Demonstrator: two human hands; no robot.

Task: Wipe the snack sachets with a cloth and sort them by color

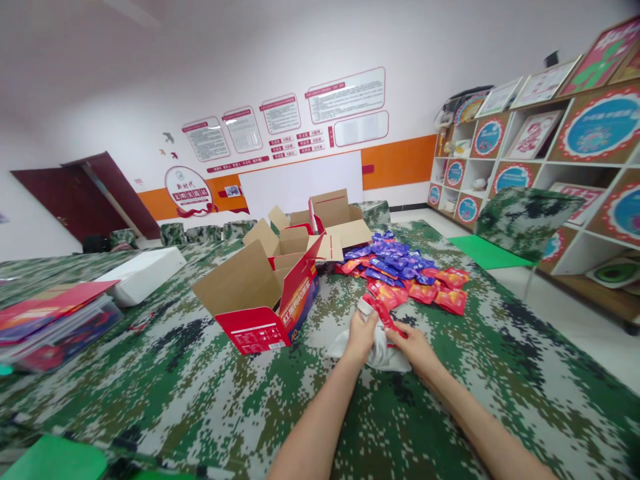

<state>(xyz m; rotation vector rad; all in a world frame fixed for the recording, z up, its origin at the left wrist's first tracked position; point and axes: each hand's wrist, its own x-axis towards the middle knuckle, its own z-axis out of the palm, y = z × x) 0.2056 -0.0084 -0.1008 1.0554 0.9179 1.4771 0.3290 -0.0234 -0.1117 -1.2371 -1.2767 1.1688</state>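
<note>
Low over the near table, my left hand is closed around a bunched white cloth. A red packet stretches between my two hands, its upper end against the cloth by my left fingers. My right hand pinches the packet's lower end. Part of the cloth hangs below my hands onto the camouflage tablecloth. Just beyond lies a pile of blue-purple packets, with several red-orange packets along its near and right side.
An open red carton stands left of my hands, and more open cartons sit behind it. Farther left are a white box and a clear bin topped with red folders. Shelves and a camouflage-covered chair stand right.
</note>
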